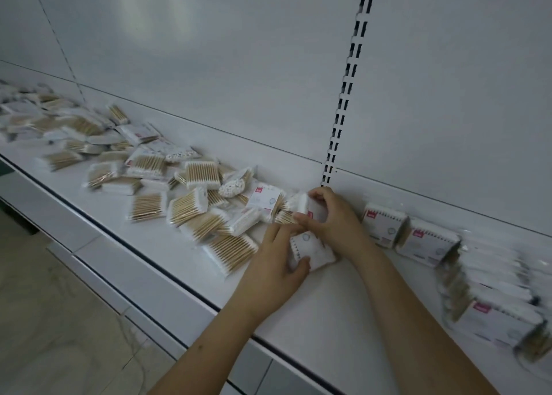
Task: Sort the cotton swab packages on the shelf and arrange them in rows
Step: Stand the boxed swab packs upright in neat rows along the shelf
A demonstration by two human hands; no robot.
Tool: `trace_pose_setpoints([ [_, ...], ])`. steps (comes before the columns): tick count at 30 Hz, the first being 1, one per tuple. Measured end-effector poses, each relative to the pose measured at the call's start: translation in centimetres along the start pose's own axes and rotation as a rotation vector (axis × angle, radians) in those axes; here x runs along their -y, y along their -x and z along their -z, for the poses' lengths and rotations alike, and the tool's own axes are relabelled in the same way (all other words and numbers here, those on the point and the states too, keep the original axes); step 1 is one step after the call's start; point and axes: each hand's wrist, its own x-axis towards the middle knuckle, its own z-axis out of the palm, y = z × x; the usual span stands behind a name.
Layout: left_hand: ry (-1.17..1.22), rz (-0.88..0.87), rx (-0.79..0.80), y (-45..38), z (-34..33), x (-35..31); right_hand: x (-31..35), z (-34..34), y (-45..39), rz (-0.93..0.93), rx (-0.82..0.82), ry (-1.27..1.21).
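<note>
White shelf (167, 254), both your hands at frame centre on cotton swab packages.

Your left hand (276, 270) grips one package (313, 253); your right hand (330, 220) pinches another (307, 205) by the back panel (239, 66). Loose pile (134, 167) upper left, upright row (433, 242) right; bare shelf runs along the front edge.

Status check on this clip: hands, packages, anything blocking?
Left hand grips one package; right hand pinches another. Loose pile left, started row right. Nothing blocking.
</note>
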Motion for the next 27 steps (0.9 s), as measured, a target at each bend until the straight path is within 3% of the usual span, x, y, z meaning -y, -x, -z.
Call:
trace_pose_setpoints([
  [9, 0.249, 0.155, -0.008, -0.2, 0.7, -0.1, 2.7, 3.7, 0.8, 0.014, -0.192, -0.062],
  [14, 0.42, 0.201, -0.07, 0.1, 1.1, -0.6, 4.3, 8.4, 3.6, 0.034, -0.138, -0.008],
  [19, 0.316, -0.006, -0.052, -1.7, 0.4, -2.2, 3.2, 13.2, 7.7, 0.043, -0.32, 0.207],
  [27, 0.207, -0.201, 0.02, -8.4, -4.7, -4.4, 0.4, 14.4, 10.3, -0.073, -0.33, 0.426],
])
